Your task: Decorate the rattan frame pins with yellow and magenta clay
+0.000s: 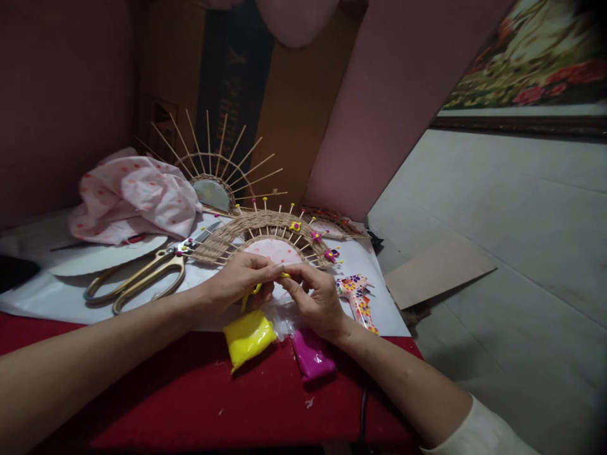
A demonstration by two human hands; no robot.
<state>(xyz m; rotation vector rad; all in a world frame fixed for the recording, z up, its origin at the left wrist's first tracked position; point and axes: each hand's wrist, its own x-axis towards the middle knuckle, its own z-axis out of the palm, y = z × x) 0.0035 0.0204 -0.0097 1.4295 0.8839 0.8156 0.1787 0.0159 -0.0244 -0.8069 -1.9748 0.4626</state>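
My left hand (244,278) and my right hand (317,304) meet in front of a half-round woven piece (222,237), fingertips pinched together. Between them is a small bit of yellow modelling clay (285,275). A curved yellow strip (251,296) shows below my left fingers; whether that hand grips it is hard to see. The woven piece has a dotted pink cloth centre (277,251), sticks tipped with yellow and magenta balls, and clay flowers (316,236) on its right side. Just below my hands lie a yellow clay packet (249,338) and a magenta clay packet (313,355).
Large gold-handled scissors (142,278) lie left of my hands, beside crumpled dotted cloth (137,196). A second half-round frame with bare sticks (213,193) leans behind. A flower-patterned glue gun (358,300) lies at right on white sheeting over the red table (190,392).
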